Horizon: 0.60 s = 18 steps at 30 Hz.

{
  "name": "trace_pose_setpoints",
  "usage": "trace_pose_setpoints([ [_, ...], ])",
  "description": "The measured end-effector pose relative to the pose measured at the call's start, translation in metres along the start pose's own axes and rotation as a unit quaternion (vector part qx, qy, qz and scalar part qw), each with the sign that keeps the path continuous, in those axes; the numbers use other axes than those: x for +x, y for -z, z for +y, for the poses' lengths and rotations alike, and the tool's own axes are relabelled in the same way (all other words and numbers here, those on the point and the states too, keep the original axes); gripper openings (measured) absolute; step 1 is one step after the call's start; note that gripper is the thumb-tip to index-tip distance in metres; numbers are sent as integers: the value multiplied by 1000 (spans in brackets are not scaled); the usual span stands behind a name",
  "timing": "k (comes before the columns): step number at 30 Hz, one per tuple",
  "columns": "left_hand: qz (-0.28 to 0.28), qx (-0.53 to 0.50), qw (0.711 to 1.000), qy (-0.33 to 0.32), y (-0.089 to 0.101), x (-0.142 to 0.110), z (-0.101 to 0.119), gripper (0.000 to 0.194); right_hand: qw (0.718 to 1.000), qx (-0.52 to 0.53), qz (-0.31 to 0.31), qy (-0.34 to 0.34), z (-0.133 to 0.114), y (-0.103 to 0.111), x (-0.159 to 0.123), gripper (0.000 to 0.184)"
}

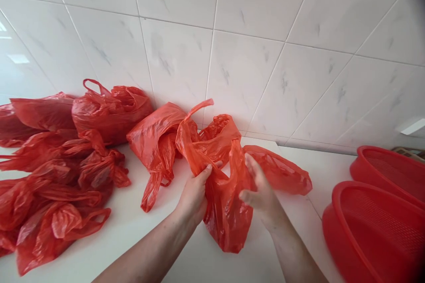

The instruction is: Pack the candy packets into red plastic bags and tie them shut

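Observation:
A thin red plastic bag (229,212) with loop handles hangs crumpled between my two hands, over the white table. My left hand (195,192) pinches its left edge, thumb on top and the other fingers partly behind the plastic. On the bag's right side is my right hand (262,194), its thumb and fingers spread apart; whether it touches the plastic is hard to make out. Just behind lie more red plastic bags: a crumpled one (159,137) to the left and a flatter one (279,170) to the right.
Several red plastic bags (59,177) are heaped on the left of the white table (139,247). Two red plastic baskets with perforated walls, a nearer one (341,234) and a farther one (361,163), stand at the right. A tiled wall (249,4) rises behind.

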<state>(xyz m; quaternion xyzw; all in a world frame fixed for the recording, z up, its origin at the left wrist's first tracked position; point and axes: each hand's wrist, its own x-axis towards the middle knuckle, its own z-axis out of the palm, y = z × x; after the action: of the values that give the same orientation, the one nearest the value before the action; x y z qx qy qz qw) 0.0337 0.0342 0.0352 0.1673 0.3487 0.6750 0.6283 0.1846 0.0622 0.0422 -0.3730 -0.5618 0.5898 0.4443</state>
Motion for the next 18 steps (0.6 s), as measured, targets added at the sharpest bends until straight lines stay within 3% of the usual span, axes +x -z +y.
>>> trace_pose_setpoints([
  [2, -7, -37, 999, 1, -7, -4, 0, 18, 999, -32, -18, 4, -2, -12, -3, 75],
  [5, -7, -113, 993, 17, -13, -11, 4, 16, 998, 44, 46, 22, -8, -18, 1, 29],
  [7, -13, -124, 992, 27, -13, -14, 8, 24, 979, 182, 92, 11, -11, -15, 7, 20],
  [10, -51, -84, 995, 19, -7, -13, 8, 33, 937, 343, 65, -6, -12, -8, 15, 8],
  [13, -73, -54, 996, 12, 1, -8, 2, 33, 934, 357, 5, -4, -6, -7, 15, 11],
  [16, -66, -35, 997, -6, 4, -5, -8, 29, 959, 281, -42, 14, 4, -9, 12, 41],
  [18, -59, -21, 998, -13, 5, -4, -13, 30, 978, 201, -60, 3, 10, -10, 10, 51],
])
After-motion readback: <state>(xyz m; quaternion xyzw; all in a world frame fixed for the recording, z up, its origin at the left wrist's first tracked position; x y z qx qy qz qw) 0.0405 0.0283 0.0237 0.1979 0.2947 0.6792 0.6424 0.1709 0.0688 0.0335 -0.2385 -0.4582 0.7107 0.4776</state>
